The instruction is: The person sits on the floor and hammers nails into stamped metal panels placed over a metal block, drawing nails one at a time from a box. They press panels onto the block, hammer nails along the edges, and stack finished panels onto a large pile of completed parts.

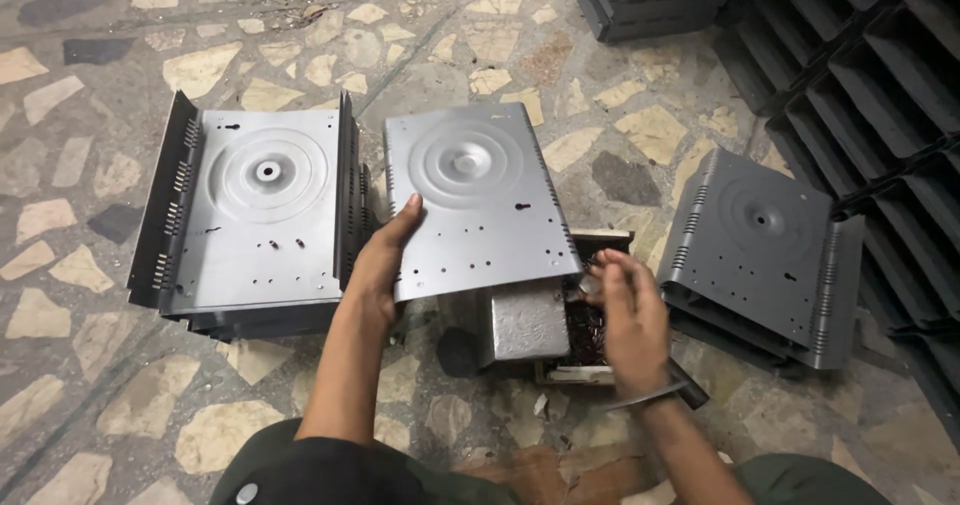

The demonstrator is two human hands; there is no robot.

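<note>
Left hand (pixel 383 257) is gripping the left edge of a grey sheet-metal chassis panel (pixel 477 197), which is propped on a small metal block (pixel 527 320) on the stone floor (pixel 90 385). Right hand (pixel 628 320) is over a wooden box of screws (pixel 583 330), fingers pinched together; whether it holds a screw is too blurry to say. Stacks of similar panels sit on the left (pixel 255 215) and right (pixel 760 255).

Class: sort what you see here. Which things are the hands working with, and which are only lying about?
In hand:
left hand gripping the middle panel
right hand over the screw box, blurred
metal block under the panel

Lying about:
left panel stack
right panel stack
dark stacks behind
stone floor
</note>
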